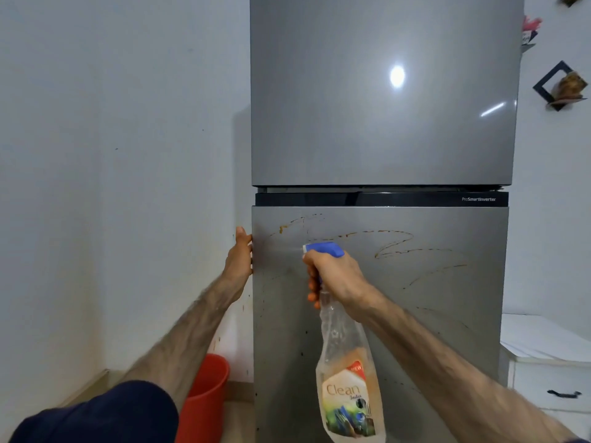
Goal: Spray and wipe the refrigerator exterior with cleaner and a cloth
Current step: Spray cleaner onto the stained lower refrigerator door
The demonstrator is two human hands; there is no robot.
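Observation:
A tall grey two-door refrigerator point(383, 123) fills the middle of the view. Thin brown streaks point(393, 243) and dark specks mark its lower door. My right hand point(335, 276) grips the neck of a clear spray bottle point(348, 378) with a blue trigger head point(326, 249); the nozzle points left along the lower door, and a faint mist shows in front of it. My left hand point(240, 257) rests flat on the left edge of the lower door, fingers upward. No cloth is in view.
A red bucket point(204, 398) stands on the floor left of the refrigerator, against the white wall point(112, 155). A white cabinet point(550, 362) with a dark handle sits at the right. Black wall shelves point(559, 86) hang at the upper right.

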